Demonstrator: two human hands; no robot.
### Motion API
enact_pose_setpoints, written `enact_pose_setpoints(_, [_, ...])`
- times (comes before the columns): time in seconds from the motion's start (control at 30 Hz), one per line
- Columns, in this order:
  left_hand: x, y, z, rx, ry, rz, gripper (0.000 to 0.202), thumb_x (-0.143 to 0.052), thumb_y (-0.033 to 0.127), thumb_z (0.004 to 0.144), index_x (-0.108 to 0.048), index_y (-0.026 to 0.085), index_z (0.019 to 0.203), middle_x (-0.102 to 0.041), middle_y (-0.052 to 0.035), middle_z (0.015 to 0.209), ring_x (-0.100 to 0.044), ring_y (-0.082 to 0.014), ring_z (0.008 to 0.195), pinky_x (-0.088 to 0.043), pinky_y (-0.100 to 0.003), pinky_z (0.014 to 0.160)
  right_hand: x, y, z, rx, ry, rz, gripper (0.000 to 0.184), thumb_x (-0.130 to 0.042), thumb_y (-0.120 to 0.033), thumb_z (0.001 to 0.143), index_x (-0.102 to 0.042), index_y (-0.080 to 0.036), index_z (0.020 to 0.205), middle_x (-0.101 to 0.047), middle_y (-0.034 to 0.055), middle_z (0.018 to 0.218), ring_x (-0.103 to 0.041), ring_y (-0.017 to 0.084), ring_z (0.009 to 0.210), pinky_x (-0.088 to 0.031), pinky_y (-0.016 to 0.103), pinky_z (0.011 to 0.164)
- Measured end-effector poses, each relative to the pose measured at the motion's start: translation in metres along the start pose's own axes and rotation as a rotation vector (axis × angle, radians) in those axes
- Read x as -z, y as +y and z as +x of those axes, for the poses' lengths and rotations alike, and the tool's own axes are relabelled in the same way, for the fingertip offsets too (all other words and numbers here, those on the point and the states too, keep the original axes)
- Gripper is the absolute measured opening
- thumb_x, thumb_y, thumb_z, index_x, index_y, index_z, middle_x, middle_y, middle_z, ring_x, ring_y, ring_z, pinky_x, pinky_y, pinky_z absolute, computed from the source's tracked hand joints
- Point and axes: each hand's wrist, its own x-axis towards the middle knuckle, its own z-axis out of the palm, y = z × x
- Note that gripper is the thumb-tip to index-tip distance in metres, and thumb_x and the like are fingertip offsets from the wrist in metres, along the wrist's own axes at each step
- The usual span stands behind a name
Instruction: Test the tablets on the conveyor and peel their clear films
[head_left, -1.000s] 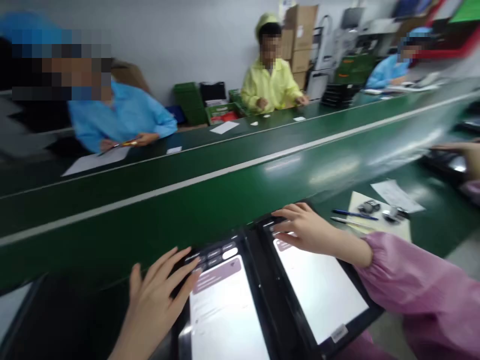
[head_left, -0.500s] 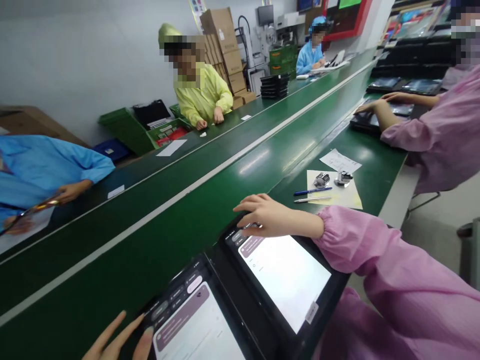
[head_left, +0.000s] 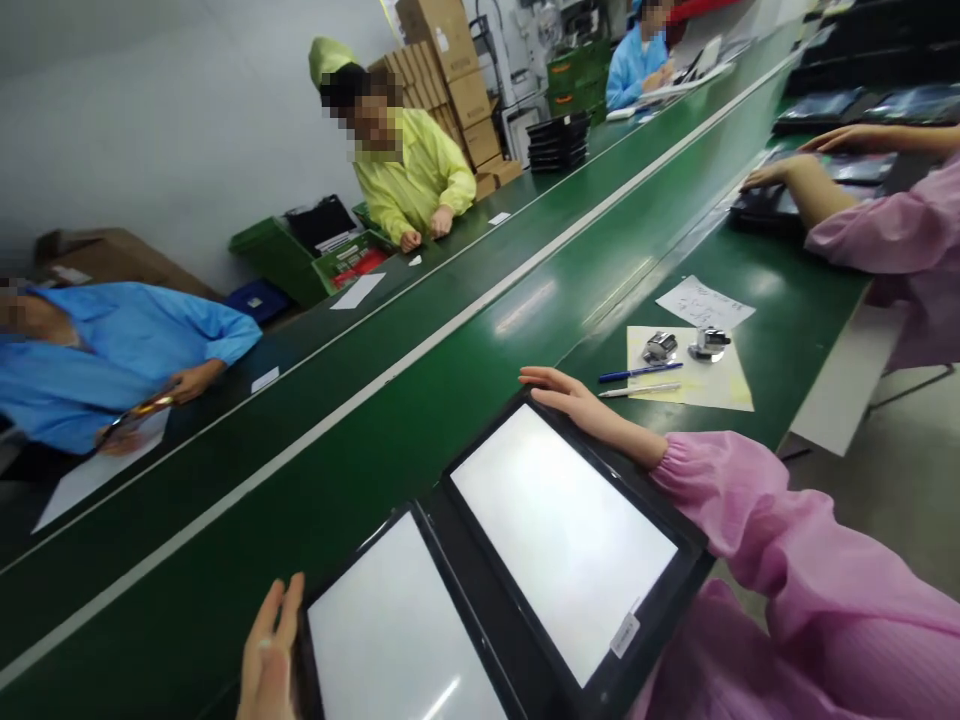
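Two black-framed tablets lie side by side at the near edge of the green bench, both screens plain white. My left hand [head_left: 268, 650] rests edge-on against the left side of the left tablet [head_left: 397, 640], fingers straight and together, holding nothing. My right hand [head_left: 574, 402], in a pink sleeve, lies along the far right edge of the right tablet [head_left: 562, 535], fingers stretched out flat.
A yellowish sheet [head_left: 720, 385] with two pens [head_left: 637, 375] and two small metal parts [head_left: 686, 345] lies right of my hand. A green conveyor belt [head_left: 465, 330] with a white stripe runs across. Workers in blue and yellow sit opposite; a pink-sleeved person [head_left: 862, 215] handles tablets at right.
Both screens went from showing menus to plain white. My right hand slid off the screen's top to the tablet's far right edge; my left hand left the screen for the tablet's left side.
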Motion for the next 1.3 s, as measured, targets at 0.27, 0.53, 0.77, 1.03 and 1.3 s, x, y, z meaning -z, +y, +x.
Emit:
enact_pose_setpoints(0.27, [-0.013,0.073,-0.056,-0.402,0.013,0.335,0.048,-0.041,0.054,0.107,-0.053,0.039,0.151,-0.034,-0.003,0.173,-0.022,-0.0367,0.162,-0.017,-0.071,0.128,0.008,-0.003,-0.006,-0.089,-0.052,0.146,0.066,-0.071,-0.039,0.073,-0.057,-0.032,0.137,-0.059,0.0039,0.151,-0.045,0.029,0.148,-0.039,0.051,0.122])
enact_pose_setpoints(0.53, [-0.033,0.079,-0.056,-0.645,-0.025,0.677,0.045,-0.049,0.045,0.107,-0.056,0.033,0.15,-0.048,-0.014,0.164,-0.041,-0.0394,0.153,-0.027,-0.078,0.119,0.01,-0.004,-0.008,-0.101,-0.09,0.167,0.08,-0.084,-0.037,0.064,-0.051,-0.036,0.137,-0.056,0.0028,0.152,-0.032,0.03,0.156,-0.028,0.052,0.129])
enact_pose_setpoints(0.77, [-0.036,0.089,-0.064,-0.679,-0.043,0.646,0.042,-0.053,0.046,0.106,-0.063,0.028,0.143,-0.051,-0.0166,0.16,-0.045,-0.0371,0.151,-0.022,-0.076,0.123,0.009,-0.01,-0.011,-0.153,-0.019,0.095,0.082,-0.09,-0.04,0.059,-0.056,-0.034,0.134,-0.054,0.0072,0.155,-0.031,0.032,0.157,-0.033,0.049,0.127])
enact_pose_setpoints(1.03, [-0.037,0.089,-0.066,-0.67,-0.138,0.508,0.047,-0.052,0.06,0.103,-0.068,0.033,0.138,-0.054,-0.0132,0.159,-0.044,-0.0375,0.152,-0.001,-0.076,0.125,0.003,-0.019,-0.015,-0.327,0.118,0.18,0.07,-0.077,-0.056,0.071,-0.06,-0.036,0.135,-0.047,0.0053,0.161,-0.042,0.036,0.15,-0.036,0.053,0.125])
enact_pose_setpoints(1.3, [-0.021,0.002,-0.118,0.052,0.242,-0.332,0.078,-0.053,0.078,0.093,-0.047,0.034,0.156,-0.044,-0.0076,0.167,-0.037,-0.0342,0.157,-0.033,-0.055,0.129,0.042,-0.005,-0.108,-0.563,0.083,-0.057,0.082,-0.06,-0.09,0.071,-0.058,-0.051,0.143,-0.049,0.0011,0.16,-0.043,0.037,0.149,-0.034,0.052,0.123])
